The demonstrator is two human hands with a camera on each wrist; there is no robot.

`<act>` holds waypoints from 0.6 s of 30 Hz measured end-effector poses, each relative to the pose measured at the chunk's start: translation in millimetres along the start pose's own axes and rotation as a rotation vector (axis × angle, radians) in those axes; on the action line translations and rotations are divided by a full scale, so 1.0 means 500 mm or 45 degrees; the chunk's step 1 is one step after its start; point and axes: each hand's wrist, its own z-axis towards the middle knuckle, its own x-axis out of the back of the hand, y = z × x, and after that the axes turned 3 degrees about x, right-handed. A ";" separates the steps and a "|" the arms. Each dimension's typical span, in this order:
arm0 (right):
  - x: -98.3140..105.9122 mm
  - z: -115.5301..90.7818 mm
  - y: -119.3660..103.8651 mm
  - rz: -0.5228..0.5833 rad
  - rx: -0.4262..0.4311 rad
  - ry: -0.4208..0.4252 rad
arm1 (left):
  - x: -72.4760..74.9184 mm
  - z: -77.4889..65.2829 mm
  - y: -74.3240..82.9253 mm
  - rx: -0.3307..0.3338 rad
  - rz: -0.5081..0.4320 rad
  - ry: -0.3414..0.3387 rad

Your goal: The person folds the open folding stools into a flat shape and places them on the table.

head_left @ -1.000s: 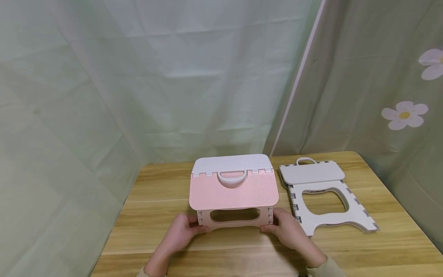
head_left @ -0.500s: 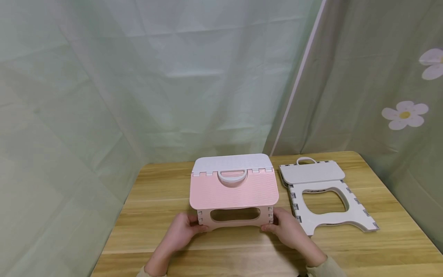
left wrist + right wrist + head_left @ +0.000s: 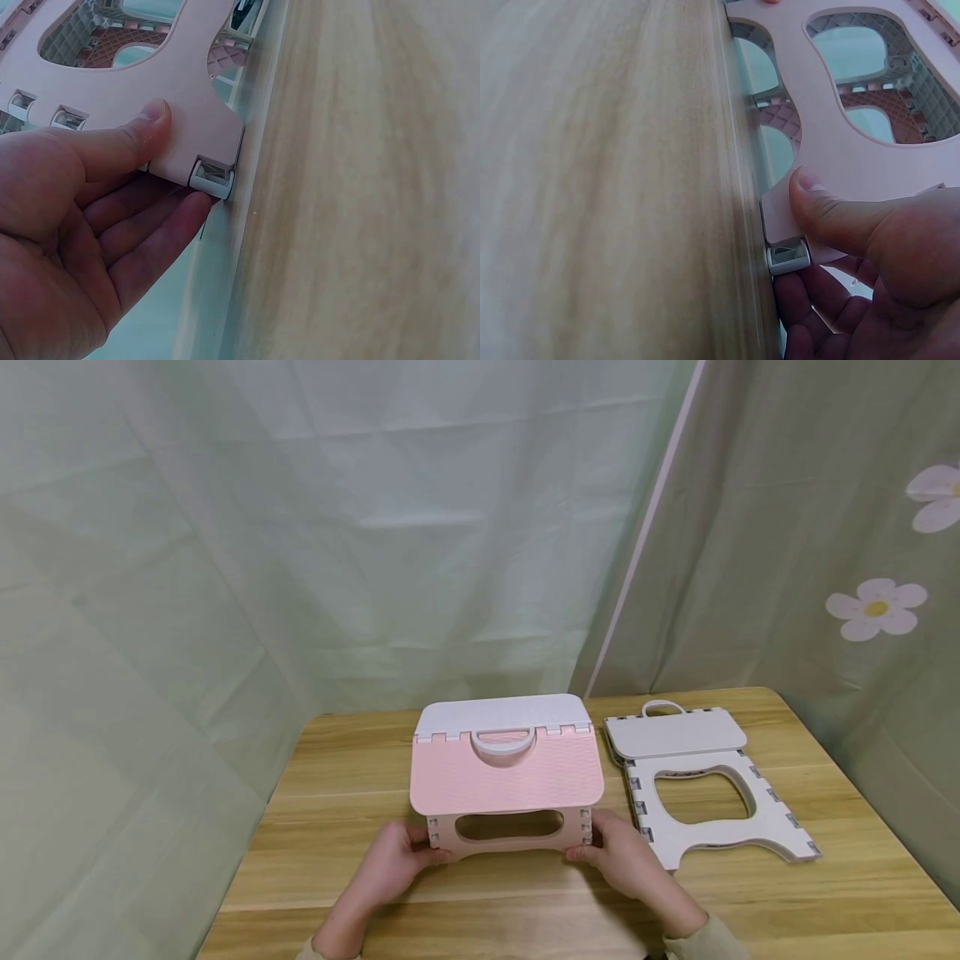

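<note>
A pink and white folding stool stands unfolded on the wooden table, its white carry handle lying in the middle of the top. My left hand grips the lower left corner of its near pink leg panel. In the left wrist view the thumb presses the panel's face while the fingers lie behind its hinged edge. At the lower right corner, my right hand holds the same panel. Its thumb rests on the front face in the right wrist view, fingers behind the edge.
To the right a white folding stool lies folded flat on the table, close to the pink one. Behind the table hangs a pale green curtain, with a flower-patterned stretch at the right.
</note>
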 end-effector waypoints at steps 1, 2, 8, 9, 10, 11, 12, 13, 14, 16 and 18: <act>0.000 0.000 0.000 0.002 0.000 0.000 | 0.000 0.000 0.000 -0.001 -0.005 -0.001; 0.000 0.000 0.000 0.005 0.000 -0.001 | 0.000 0.000 0.000 -0.002 -0.012 -0.004; 0.002 0.002 0.001 0.010 0.008 0.002 | 0.001 -0.001 0.000 -0.007 -0.031 -0.015; 0.002 0.002 0.001 0.010 0.009 0.002 | 0.001 -0.001 0.000 -0.006 -0.032 -0.015; 0.000 0.003 0.002 0.012 0.008 0.002 | 0.001 -0.001 0.001 -0.006 -0.035 -0.015; 0.000 0.003 0.002 0.012 0.005 0.001 | 0.002 -0.001 0.002 -0.006 -0.037 -0.016; -0.001 0.003 0.003 0.013 0.006 0.002 | 0.001 -0.001 0.002 -0.006 -0.038 -0.016; -0.001 0.003 0.003 0.014 0.006 0.002 | 0.001 -0.001 0.002 -0.005 -0.038 -0.015; -0.001 0.002 0.003 0.013 0.006 0.003 | 0.001 -0.001 0.002 -0.005 -0.037 -0.014; -0.002 0.002 0.004 0.014 0.004 0.003 | 0.001 -0.001 0.001 -0.005 -0.029 -0.009; -0.002 0.002 0.005 0.016 -0.001 0.000 | 0.000 0.000 0.000 -0.004 -0.026 -0.007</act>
